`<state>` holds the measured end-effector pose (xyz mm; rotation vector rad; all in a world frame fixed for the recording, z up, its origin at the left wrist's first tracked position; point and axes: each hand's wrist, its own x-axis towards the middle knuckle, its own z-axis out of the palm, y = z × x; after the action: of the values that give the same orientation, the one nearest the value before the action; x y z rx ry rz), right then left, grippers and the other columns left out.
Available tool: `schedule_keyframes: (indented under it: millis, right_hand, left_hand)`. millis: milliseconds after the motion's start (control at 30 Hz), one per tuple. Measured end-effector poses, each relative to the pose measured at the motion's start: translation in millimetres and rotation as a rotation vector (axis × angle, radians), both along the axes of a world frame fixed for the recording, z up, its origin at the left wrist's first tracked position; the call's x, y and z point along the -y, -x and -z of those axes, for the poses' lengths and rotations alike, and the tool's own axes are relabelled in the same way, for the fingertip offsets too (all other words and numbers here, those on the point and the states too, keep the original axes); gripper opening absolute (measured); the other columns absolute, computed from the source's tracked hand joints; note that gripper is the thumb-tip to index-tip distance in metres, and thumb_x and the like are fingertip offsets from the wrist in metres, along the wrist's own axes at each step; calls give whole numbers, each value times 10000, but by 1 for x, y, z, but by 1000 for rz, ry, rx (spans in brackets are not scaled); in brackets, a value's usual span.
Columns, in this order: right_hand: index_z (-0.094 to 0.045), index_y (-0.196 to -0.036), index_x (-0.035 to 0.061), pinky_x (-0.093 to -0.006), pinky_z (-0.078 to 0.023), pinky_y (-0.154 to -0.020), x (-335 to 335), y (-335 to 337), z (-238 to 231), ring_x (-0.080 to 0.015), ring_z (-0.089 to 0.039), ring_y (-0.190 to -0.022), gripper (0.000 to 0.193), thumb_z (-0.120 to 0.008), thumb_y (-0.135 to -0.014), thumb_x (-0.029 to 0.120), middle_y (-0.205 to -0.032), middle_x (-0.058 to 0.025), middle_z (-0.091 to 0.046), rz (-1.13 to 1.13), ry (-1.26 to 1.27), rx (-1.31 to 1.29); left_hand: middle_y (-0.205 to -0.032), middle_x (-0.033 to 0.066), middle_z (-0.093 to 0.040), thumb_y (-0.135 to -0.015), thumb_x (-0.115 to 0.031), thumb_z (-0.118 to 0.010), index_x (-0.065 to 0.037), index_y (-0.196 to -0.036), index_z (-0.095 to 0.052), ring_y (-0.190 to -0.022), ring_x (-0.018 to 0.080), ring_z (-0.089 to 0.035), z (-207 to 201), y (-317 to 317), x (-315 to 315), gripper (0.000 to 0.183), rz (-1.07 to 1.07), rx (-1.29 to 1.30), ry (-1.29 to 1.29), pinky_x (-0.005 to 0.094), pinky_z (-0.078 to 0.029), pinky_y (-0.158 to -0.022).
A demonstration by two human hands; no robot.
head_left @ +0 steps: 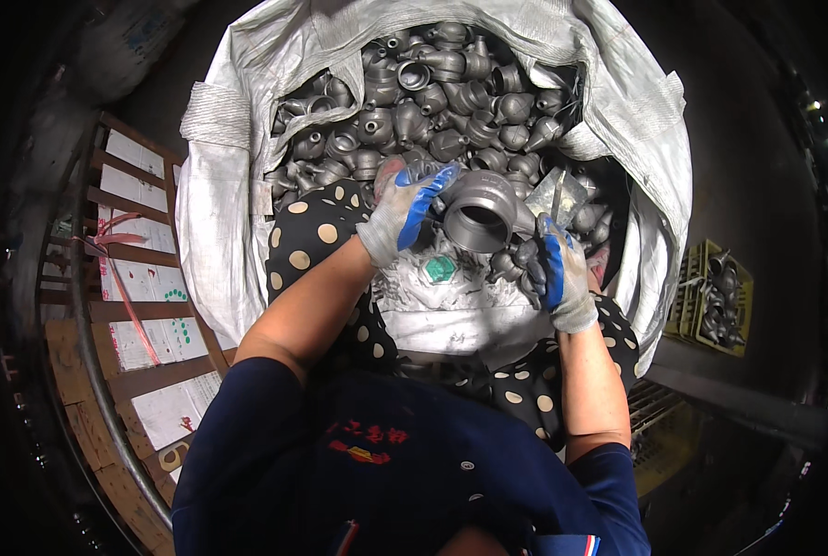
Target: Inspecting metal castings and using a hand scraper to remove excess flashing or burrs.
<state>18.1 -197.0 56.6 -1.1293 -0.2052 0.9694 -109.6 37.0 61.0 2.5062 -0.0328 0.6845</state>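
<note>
My left hand (405, 211), in a grey glove with a blue palm, grips the left side of a large grey metal casting (481, 211). The casting is hollow, and its round open mouth tilts toward me. To its right, my right hand (562, 276), gloved alike, is closed with the fingers curled inward. A narrow metal strip (559, 196) rises by its fingertips, against a pale flat piece; whether the hand holds the strip is unclear. Small dark castings (505, 267) lie against the right fingers. Beneath the large casting, a green patch (440, 270) shows on dusty white cloth.
Many similar castings (446, 144) fill a big white woven sack (252, 208) that spreads around my knees. A slatted wooden rack (136, 255) with white panels stands at the left. On the right is a yellow crate (678, 310) of dark metal parts.
</note>
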Motion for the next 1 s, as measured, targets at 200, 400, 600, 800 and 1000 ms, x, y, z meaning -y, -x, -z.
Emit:
schedule_keyframes:
  millis: [200,400,600,800,1000]
  right_hand:
    - [-570,-984,44,-211,-319,-341,2,3,28,-63,-420,-373,223,-510,-931,252,-601,-5,-546,-45,130,763]
    - [-578,-991,26,-185,-259,-303,0,2,-6,-52,-382,-358,214,-504,-934,218,-665,-46,-605,-113,-30,-7]
    - [-580,-1058,6,-174,-267,-326,1,10,-17,-32,-381,-379,257,-470,-945,209,-675,-32,-600,-176,35,116]
    - [-558,-1104,-19,-177,-291,-344,-1,1,11,-26,-400,-404,244,-438,-931,105,-765,-40,-616,-285,7,303]
    - [-594,-974,20,-188,-277,-312,-3,7,2,-47,-405,-374,230,-497,-927,224,-600,-4,-561,-144,102,220]
  left_hand:
    - [-872,26,-649,-764,-49,-582,-46,-1223,-545,-663,94,-574,-29,8,-12,461,-165,-302,1050,248,-466,-633]
    - [-792,-49,-589,-904,-179,-541,-21,-1114,-597,-573,1,-473,-110,106,-88,269,-355,377,682,163,-394,-509]
    - [-893,-12,-548,-911,-20,-476,-54,-1321,-403,-716,54,-492,-204,341,-193,418,-983,376,169,214,-479,-714]
    - [-1193,199,-564,-821,-270,-590,-81,-1269,-458,-1071,399,-542,-214,633,-242,503,-1997,-266,-543,441,-440,-840]
    - [-1095,169,-619,-890,-250,-495,-18,-1124,-582,-1025,289,-586,-167,684,-279,341,-1258,435,455,389,-471,-879]
